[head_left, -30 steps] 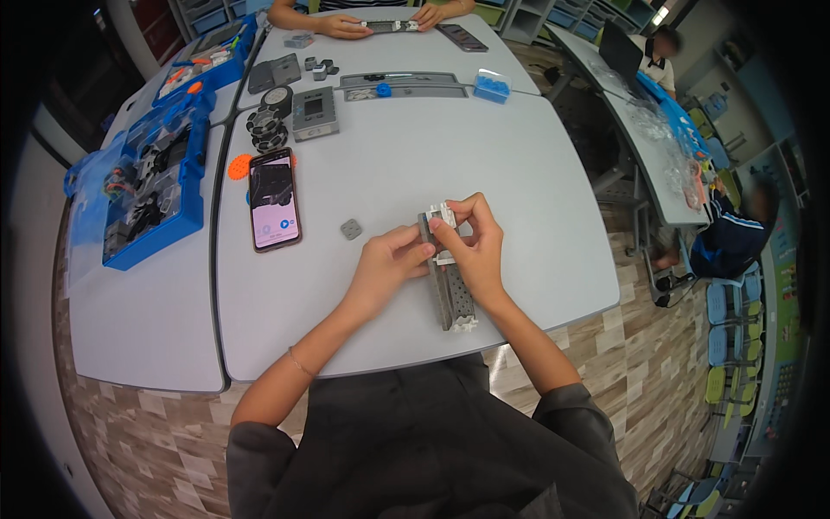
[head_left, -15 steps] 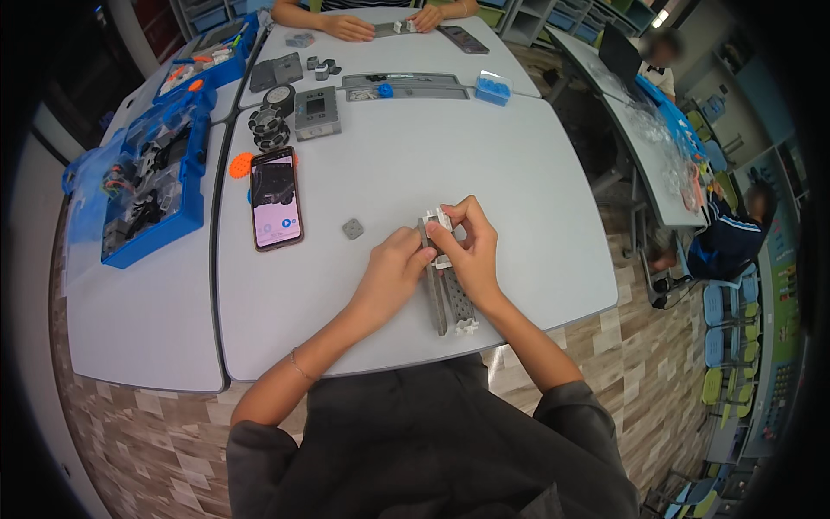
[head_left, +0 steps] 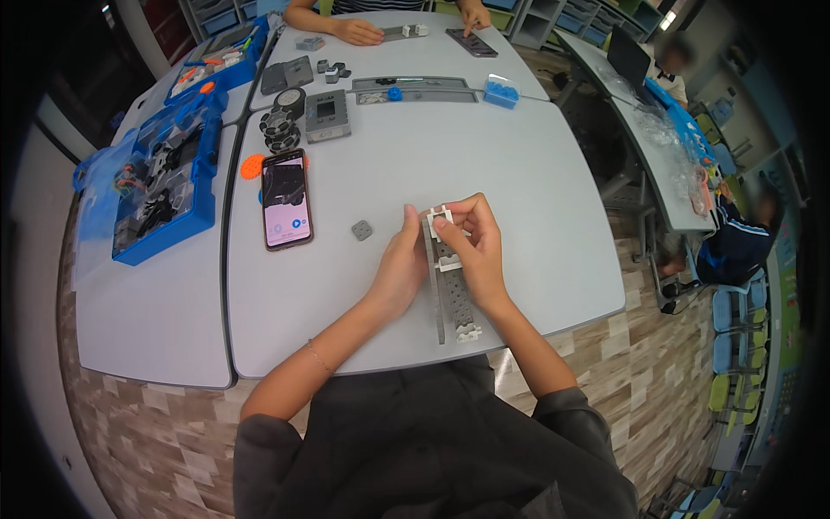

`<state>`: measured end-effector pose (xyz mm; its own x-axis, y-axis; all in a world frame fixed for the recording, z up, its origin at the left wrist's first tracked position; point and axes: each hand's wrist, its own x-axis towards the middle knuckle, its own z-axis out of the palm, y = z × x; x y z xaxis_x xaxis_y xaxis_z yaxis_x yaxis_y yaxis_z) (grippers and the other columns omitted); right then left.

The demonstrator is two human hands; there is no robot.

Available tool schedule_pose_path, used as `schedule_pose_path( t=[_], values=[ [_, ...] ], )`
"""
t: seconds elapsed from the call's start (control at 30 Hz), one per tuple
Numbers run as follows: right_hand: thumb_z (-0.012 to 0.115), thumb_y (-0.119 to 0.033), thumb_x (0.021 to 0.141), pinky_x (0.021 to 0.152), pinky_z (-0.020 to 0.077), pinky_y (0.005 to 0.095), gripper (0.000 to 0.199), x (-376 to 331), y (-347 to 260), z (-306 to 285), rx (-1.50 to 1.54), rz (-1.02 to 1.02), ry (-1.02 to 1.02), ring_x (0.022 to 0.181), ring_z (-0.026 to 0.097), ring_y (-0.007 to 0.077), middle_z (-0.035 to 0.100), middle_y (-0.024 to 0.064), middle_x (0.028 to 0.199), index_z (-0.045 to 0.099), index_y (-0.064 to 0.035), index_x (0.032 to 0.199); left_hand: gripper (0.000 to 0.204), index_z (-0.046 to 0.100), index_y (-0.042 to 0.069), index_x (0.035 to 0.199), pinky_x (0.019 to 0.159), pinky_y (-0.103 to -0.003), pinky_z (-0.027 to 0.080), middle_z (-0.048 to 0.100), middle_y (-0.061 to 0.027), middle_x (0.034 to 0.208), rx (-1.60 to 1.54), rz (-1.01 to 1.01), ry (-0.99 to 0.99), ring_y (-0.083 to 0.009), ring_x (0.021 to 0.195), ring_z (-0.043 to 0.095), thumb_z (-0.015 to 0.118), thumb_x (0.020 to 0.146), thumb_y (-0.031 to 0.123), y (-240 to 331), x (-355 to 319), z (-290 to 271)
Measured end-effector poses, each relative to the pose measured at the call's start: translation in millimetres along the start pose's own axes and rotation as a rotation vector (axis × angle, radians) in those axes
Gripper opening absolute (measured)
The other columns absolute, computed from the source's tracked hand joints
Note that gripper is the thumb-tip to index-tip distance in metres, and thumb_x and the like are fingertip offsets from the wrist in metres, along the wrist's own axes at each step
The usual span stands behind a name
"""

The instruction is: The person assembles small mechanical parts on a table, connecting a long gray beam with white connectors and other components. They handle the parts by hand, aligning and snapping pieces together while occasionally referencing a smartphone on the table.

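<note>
A grey plastic beam assembly (head_left: 456,296) with holes and white connectors stands between my hands near the table's front edge. My right hand (head_left: 478,255) grips its far end, the thumb pressing on a white connector (head_left: 441,227). Along its left side runs a long thin grey beam (head_left: 437,303). My left hand (head_left: 400,270) is cupped against that side, its thumb raised off the parts and its fingers mostly hidden behind the beam. A small grey square plate (head_left: 361,230) with holes lies to the left of my hands.
A phone (head_left: 288,201) with a lit screen lies on the left, near stacked wheels (head_left: 281,130) and a grey controller box (head_left: 328,116). Farther back are a long grey tray (head_left: 415,97) and a small blue-filled box (head_left: 501,91). Across the table a person's hand (head_left: 359,32) holds a similar beam.
My left thumb has lifted off the beam assembly and now points away from me. My right hand keeps its grip. The person opposite has moved one hand from the beam to a phone.
</note>
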<state>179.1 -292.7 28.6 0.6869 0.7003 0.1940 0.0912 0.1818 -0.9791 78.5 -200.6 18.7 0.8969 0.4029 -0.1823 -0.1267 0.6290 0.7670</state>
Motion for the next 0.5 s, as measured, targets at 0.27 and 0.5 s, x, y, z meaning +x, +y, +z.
schedule_pose_path(
  t=[0.27,0.5],
  values=[
    [0.07,-0.012,0.1,0.066,0.0494,0.0257,0.022,-11.6,4.7,28.5,-0.008,-0.072,0.063,0.076,0.061,0.0088,0.065,0.0062,0.09,0.052,-0.0026,0.107,0.074,0.056,0.0,0.135,0.104,-0.035,0.053,0.065,-0.0152,0.129,-0.167,0.05,0.094,-0.0217,0.118,0.065,0.028,0.111,0.063,-27.6,5.4,-2.5],
    [0.07,-0.014,0.1,0.067,0.0493,0.0278,0.024,-15.5,10.9,37.4,-0.146,-0.126,0.073,0.077,0.06,0.0121,0.063,0.0079,0.094,0.052,-0.0016,0.109,0.071,0.057,0.001,0.134,0.104,-0.037,0.053,0.066,-0.0165,0.129,-0.229,0.023,0.087,-0.0227,0.117,0.066,0.029,0.111,0.062,-41.7,7.9,-20.1]
  ],
)
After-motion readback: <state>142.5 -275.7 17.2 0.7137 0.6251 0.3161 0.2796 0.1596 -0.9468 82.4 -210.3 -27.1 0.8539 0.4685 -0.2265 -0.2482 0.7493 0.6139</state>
